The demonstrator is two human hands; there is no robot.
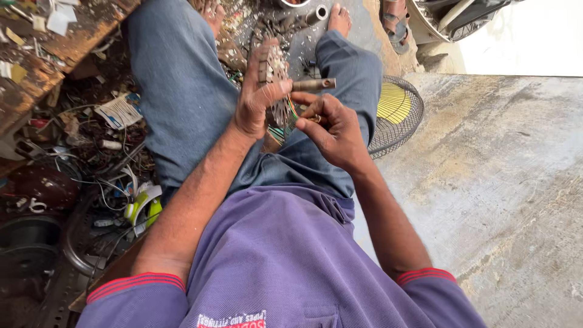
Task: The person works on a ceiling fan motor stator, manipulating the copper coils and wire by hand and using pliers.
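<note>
Seated on the floor, the left hand [258, 97] grips a round, brown, wire-wound metal motor core [274, 76] above the knees; the right hand [331, 124] pinches its coloured wires [293, 112], shaft still fitted, work seemingly midway.

The left hand [258, 97] grips a round wound motor stator [274, 82] upright over the lap. The right hand [333, 124] pinches its wires, beside a fan grille [398, 115] on the concrete floor [504, 182]
</note>
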